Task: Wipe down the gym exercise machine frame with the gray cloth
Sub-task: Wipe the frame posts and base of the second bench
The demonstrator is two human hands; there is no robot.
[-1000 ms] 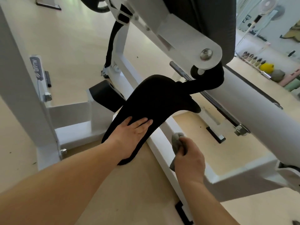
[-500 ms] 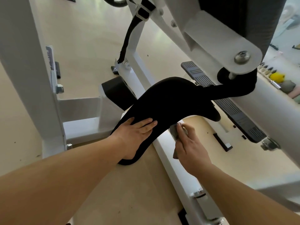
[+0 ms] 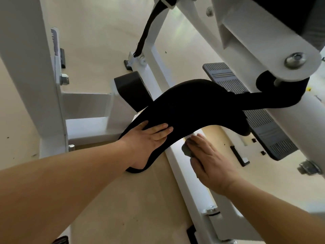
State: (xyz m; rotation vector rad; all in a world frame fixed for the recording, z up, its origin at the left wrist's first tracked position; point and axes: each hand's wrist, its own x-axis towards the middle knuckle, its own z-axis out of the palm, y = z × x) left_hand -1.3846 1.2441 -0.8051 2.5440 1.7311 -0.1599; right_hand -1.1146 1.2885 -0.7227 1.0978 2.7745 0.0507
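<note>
Head view, looking down through the white machine frame (image 3: 26,67) to a pale wood floor (image 3: 105,32). Far left: the frame's wide upright post, with a blurred label strip (image 3: 55,42) on its edge and a hex nut (image 3: 64,79) below that. A short cross brace (image 3: 86,108) runs from the post toward centre, and a black block (image 3: 131,88) sits at its far end. Above centre, a narrow black strap (image 3: 146,29) hangs down to a bracket at the frame foot. Left grip (image 3: 146,140): bare hand, palm down, fingers straight and together, lying flat on the near end of a broad black padded belt (image 3: 202,104); nothing is clasped. The belt arches up and to the right, and its thin end loops around a pivot under a white plate with a bolt head (image 3: 295,59). Right grip (image 3: 209,161): bare hand just right of the left one, under the belt's arch, fingers extended and pressing the gray cloth (image 3: 186,150) flat onto the top of the white base rail (image 3: 193,194). Only a bunched edge of the cloth shows, at the left side of the fingers; the hand covers the rest. Fingertips are motion-blurred. The rail runs diagonally from centre to bottom right. Right of it, a black ribbed footplate (image 3: 263,131) lies partly behind the belt.
</note>
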